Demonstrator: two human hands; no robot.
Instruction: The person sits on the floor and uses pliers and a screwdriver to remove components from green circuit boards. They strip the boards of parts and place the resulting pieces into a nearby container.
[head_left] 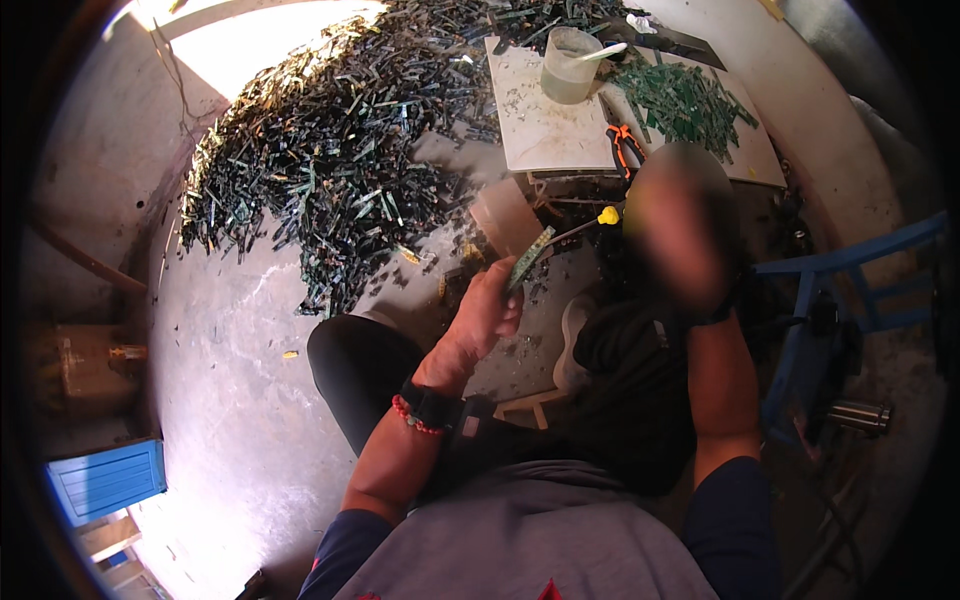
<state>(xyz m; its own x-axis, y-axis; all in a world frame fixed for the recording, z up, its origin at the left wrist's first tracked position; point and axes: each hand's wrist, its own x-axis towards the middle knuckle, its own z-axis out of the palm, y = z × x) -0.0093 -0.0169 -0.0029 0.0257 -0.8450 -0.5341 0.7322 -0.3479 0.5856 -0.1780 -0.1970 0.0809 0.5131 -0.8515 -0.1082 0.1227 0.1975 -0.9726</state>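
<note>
Narrow green circuit strip, tilted, far end up and to the right, pinched at its near end in the grip of the left hand, raised over the lap at the middle of the scene. Fingers curled tight round the strip, thumb pressed against it. Black watch and red bead bracelet on that wrist.

Right hand just right of the strip, blurred; thin tool with a yellow knob beside it, tip reaching toward the strip. Cannot tell how that grip stands, nor whether it actually clasps the tool.

Farther off, low white counter with a cloudy plastic cup, orange-handled pliers and a small heap of green strips at its right end. To the left and far, a large dark pile of circuit strips spread over the concrete floor. Blue chair at the right, metal flask near its legs. Blue crate at the near left.
</note>
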